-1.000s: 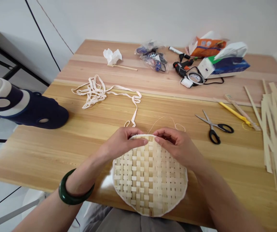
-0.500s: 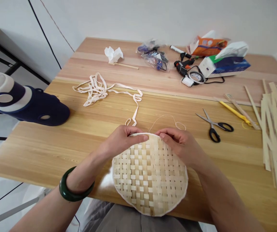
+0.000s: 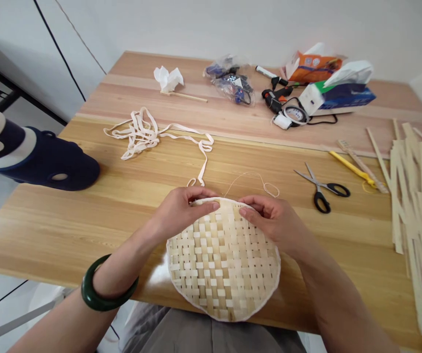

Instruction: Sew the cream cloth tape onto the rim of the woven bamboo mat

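A round woven bamboo panel with a white-bound rim tilts against the table's front edge. My left hand pinches its top rim left of centre, thumb on the near face and fingers behind. On the other side of the centre, my right hand grips the same rim, its thumb on the weave and its fingers curled behind. A thin thread runs from the top of the rim and loops on the table. Just beyond my left hand, the end of a white fabric tape reaches the rim.
Scissors lie slightly open on the right, near a yellow-handled tool. Bamboo strips pile at the right edge. A dark blue bottle lies at the left. Farther back are a glue gun and a tissue box.
The view has shifted slightly, so everything sits a little further left and up. My right thumb has slid a little along the rim area; both hands still hold the panel.
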A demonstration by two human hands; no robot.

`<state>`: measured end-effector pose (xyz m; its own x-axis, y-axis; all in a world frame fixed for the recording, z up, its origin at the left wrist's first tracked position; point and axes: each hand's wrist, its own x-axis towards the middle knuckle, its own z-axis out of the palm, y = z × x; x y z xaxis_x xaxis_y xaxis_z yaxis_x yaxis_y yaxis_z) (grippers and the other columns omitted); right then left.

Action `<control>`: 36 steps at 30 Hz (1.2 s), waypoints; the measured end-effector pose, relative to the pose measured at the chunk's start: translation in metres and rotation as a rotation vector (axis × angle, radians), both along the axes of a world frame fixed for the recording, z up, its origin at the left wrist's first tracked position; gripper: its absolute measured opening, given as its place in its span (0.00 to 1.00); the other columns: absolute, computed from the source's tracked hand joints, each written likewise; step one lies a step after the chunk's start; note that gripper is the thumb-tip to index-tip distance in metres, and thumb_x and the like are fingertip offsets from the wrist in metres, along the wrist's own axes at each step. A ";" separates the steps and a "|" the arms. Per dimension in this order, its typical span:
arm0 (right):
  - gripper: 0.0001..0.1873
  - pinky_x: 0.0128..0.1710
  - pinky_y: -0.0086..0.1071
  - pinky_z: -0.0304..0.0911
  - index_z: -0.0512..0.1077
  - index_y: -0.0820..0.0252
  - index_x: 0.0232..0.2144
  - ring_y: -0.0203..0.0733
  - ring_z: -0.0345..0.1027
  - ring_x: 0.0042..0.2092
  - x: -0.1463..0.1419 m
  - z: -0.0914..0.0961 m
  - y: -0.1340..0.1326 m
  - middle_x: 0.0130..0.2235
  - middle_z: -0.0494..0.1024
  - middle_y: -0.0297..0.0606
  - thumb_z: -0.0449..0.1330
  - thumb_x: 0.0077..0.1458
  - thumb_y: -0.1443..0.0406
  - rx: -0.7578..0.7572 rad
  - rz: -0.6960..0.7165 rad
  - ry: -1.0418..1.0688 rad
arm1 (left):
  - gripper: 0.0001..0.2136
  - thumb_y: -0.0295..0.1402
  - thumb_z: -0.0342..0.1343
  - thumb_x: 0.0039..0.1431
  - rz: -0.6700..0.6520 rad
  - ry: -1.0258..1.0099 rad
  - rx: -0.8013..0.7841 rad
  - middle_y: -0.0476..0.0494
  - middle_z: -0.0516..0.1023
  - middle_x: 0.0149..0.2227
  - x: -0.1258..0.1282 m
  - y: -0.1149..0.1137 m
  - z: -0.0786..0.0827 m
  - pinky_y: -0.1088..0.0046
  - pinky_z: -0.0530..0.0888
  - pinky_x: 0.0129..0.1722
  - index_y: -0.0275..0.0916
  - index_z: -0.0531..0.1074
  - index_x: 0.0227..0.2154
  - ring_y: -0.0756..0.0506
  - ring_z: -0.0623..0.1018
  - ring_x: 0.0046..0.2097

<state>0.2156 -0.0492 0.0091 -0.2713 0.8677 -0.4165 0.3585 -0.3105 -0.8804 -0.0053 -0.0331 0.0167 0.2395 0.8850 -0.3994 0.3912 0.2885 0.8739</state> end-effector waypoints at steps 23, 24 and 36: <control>0.19 0.41 0.35 0.69 0.79 0.55 0.37 0.43 0.74 0.42 0.011 -0.001 -0.003 0.39 0.81 0.37 0.55 0.60 0.50 -0.033 -0.154 0.057 | 0.12 0.41 0.67 0.48 0.128 -0.173 -0.153 0.49 0.80 0.26 -0.013 0.004 -0.005 0.77 0.68 0.25 0.37 0.80 0.30 0.51 0.75 0.26; 0.20 0.41 0.35 0.69 0.78 0.55 0.37 0.43 0.74 0.42 0.012 -0.001 -0.003 0.39 0.81 0.37 0.54 0.60 0.49 -0.049 -0.157 0.078 | 0.11 0.41 0.67 0.48 0.135 -0.175 -0.144 0.49 0.80 0.25 -0.012 0.004 -0.005 0.77 0.67 0.25 0.37 0.80 0.29 0.51 0.74 0.25; 0.13 0.30 0.31 0.65 0.77 0.55 0.35 0.39 0.70 0.33 0.015 -0.001 -0.009 0.33 0.80 0.35 0.61 0.54 0.54 -0.036 -0.115 0.044 | 0.16 0.46 0.62 0.54 0.063 -0.022 0.063 0.46 0.83 0.37 -0.004 0.004 0.005 0.74 0.72 0.33 0.39 0.79 0.39 0.47 0.78 0.36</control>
